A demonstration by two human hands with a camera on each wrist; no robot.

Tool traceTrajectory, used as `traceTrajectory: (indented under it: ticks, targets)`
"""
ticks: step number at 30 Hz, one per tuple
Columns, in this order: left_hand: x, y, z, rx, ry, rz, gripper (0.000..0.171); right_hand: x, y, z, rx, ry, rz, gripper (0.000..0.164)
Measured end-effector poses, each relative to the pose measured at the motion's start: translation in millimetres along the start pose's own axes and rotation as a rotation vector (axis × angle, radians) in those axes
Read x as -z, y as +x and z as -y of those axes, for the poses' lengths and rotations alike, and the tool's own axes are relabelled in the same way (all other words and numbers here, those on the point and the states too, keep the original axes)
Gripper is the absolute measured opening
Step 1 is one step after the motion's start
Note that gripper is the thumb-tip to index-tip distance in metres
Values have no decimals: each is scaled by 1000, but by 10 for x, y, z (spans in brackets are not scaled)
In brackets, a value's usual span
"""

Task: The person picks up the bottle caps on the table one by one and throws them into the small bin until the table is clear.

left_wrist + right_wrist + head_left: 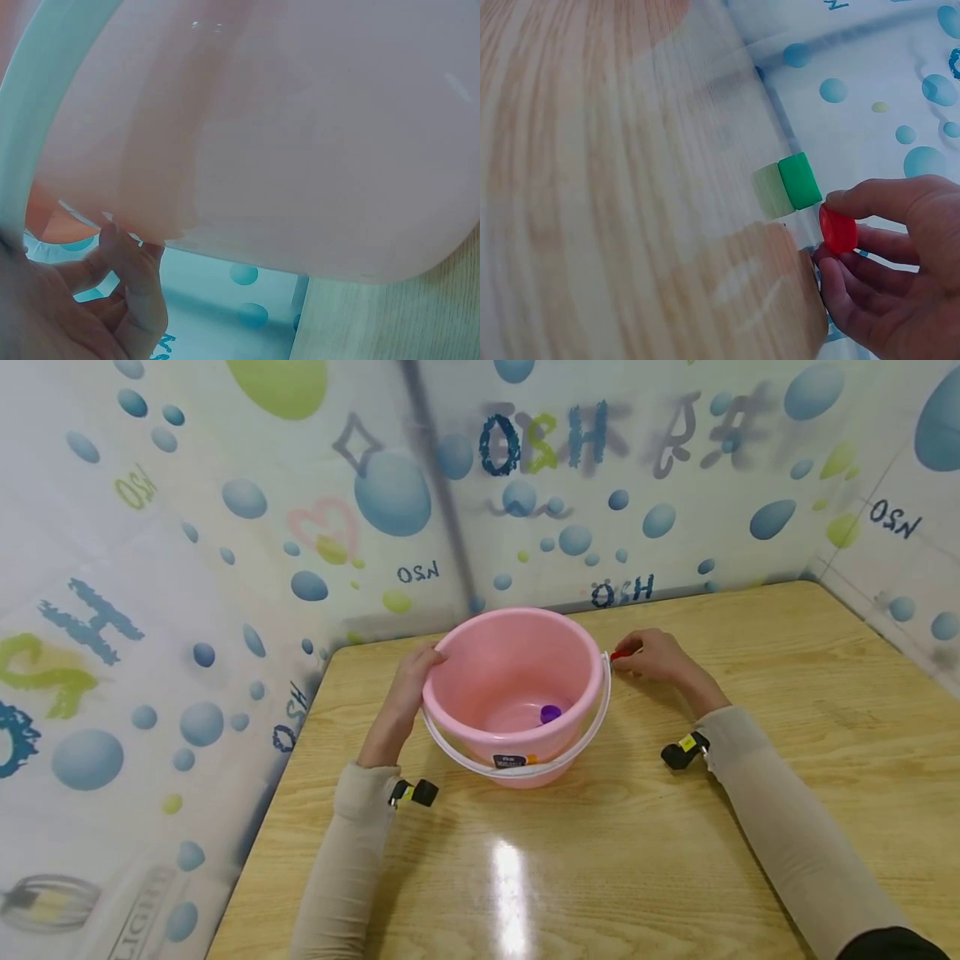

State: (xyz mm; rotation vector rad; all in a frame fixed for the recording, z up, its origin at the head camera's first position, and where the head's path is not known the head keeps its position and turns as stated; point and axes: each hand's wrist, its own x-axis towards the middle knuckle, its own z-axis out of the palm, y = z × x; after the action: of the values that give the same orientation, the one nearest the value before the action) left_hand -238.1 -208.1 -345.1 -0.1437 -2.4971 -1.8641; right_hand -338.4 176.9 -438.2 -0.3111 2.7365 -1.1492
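A pink bucket (517, 672) with a white handle (517, 770) stands upright on the table. My left hand (411, 685) grips its left rim, thumb over the edge; in the left wrist view the fingers (135, 262) bend against the bucket's outside wall (300, 150). Inside, on the bottom, lies a small purple cap (551, 714). Just right of the bucket, my right hand (660, 660) pinches a small round red cap (838, 229) between thumb and fingers. Close by it in the right wrist view is a green cap (799, 181), hidden behind the bucket in the head view.
The wooden table (637, 860) reaches back to a wall sheet (525, 552) printed with blue and green drops. Another printed sheet (150, 652) borders the table's left edge. The white handle hangs down over the bucket's front.
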Motion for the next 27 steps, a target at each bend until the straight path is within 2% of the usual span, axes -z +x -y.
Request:
traceTrajectory:
  ticks: [12, 19, 27]
  targets:
    - [7, 6, 10, 1, -1, -2, 32, 13, 5, 11, -3, -3, 25, 44]
    - [8, 16, 23, 5, -5, 2, 30, 2, -6, 3, 19, -18, 25, 37]
    - [9, 15, 12, 6, -19, -5, 31, 13, -8, 4, 26, -34, 25, 37]
